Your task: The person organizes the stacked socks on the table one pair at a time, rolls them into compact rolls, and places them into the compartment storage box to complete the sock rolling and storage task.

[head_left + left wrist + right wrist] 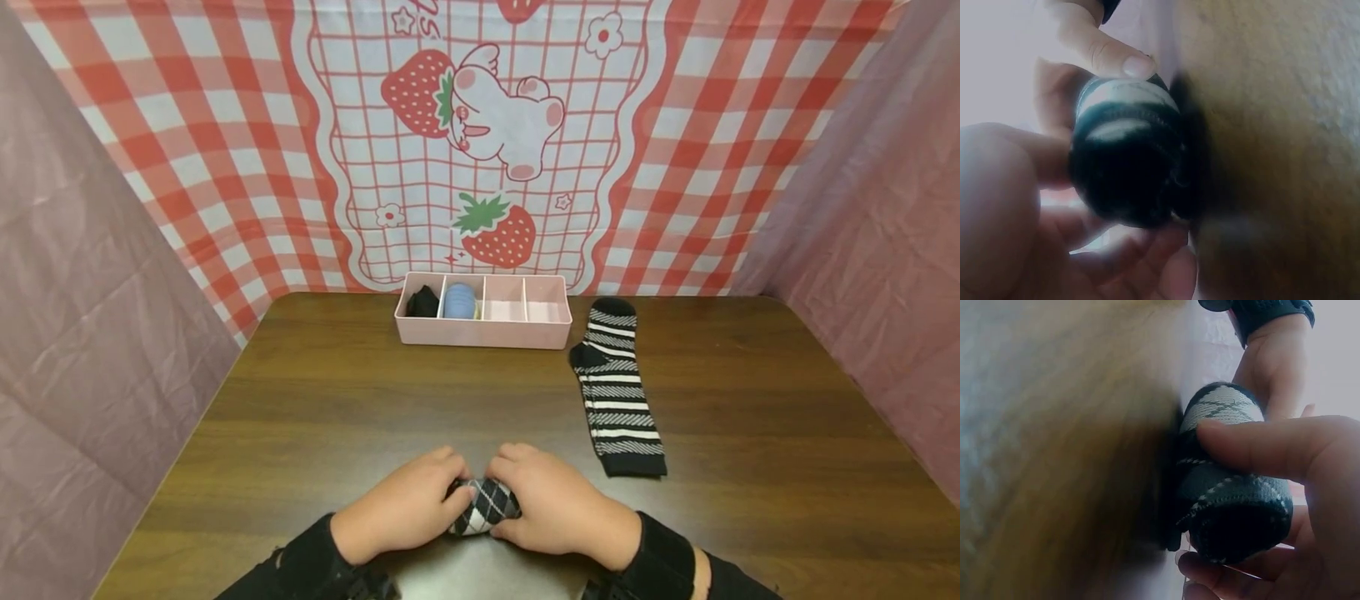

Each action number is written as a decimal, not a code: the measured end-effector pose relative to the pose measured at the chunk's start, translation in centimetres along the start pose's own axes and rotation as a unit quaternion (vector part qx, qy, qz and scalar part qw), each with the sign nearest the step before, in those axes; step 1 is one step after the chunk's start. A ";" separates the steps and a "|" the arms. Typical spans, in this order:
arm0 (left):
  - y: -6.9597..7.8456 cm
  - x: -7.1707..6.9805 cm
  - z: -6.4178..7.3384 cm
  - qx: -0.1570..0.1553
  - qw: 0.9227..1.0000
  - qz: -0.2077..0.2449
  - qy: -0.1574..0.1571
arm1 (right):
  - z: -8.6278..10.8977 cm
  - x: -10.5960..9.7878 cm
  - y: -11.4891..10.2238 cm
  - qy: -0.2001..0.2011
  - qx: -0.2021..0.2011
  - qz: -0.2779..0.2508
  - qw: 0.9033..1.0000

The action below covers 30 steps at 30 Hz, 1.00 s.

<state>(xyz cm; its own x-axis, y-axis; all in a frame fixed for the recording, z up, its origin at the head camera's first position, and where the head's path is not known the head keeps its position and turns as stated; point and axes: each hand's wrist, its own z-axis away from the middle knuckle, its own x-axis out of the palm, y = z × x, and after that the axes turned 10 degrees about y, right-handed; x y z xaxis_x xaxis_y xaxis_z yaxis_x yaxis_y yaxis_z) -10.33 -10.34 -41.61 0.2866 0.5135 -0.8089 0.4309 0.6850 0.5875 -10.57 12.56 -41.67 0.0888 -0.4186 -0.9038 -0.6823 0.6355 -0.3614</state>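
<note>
A rolled-up argyle sock [489, 505] in black, grey and white lies near the table's front edge between both hands. My left hand [414, 502] grips its left end, thumb on the near side and fingers over the far side. From the other side my right hand [553, 502] holds the right end the same way. The right wrist view shows the dark open end of the rolled sock [1235, 487] with the thumb pressed along its side. In the left wrist view the roll [1129, 150] is blurred and dark.
A pink divided box [483, 333] stands at the table's back, with a black rolled item [423, 302] and a blue rolled item [459, 301] in its left compartments. A striped black-and-white sock [619, 392] lies flat on the right of the wooden table [315, 400].
</note>
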 end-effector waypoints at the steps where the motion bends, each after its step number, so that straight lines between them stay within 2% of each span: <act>1: 0.0 0.0 0.0 0.003 1.000 -0.001 0.002 | 0.0 0.0 0.0 -0.002 -0.001 0.001 1.000; 6: 0.0 0.0 0.0 0.014 1.000 -0.004 0.011 | -0.2 -0.1 -0.1 -0.016 -0.009 0.007 1.000; 12: 0.2 -0.2 0.0 0.002 1.000 0.008 0.003 | -0.1 -0.4 0.1 -0.024 -0.018 0.000 1.000; 16: 0.3 -0.1 0.0 0.000 1.000 0.007 0.008 | 0.0 -0.7 0.1 -0.015 -0.016 0.003 1.000; 19: 0.3 -0.2 0.0 -0.016 1.000 0.023 0.007 | 0.0 -0.8 0.1 -0.006 -0.009 -0.004 1.000; 24: 0.2 -0.3 0.2 -0.035 0.998 0.056 0.015 | 0.0 -1.0 0.3 0.001 0.035 -0.039 0.999; 30: -0.1 -0.3 0.3 -0.029 0.998 0.055 0.033 | 0.0 -1.3 0.4 -0.006 0.130 -0.050 0.990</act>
<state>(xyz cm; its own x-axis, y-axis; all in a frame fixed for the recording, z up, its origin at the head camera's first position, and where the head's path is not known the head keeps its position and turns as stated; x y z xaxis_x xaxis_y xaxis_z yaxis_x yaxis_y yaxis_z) -10.21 -10.69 -41.37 0.2718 0.6180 -0.7377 0.3494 0.6509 0.6740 -10.96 13.35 -40.60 0.1569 -0.4806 -0.8628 -0.4599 0.7376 -0.4944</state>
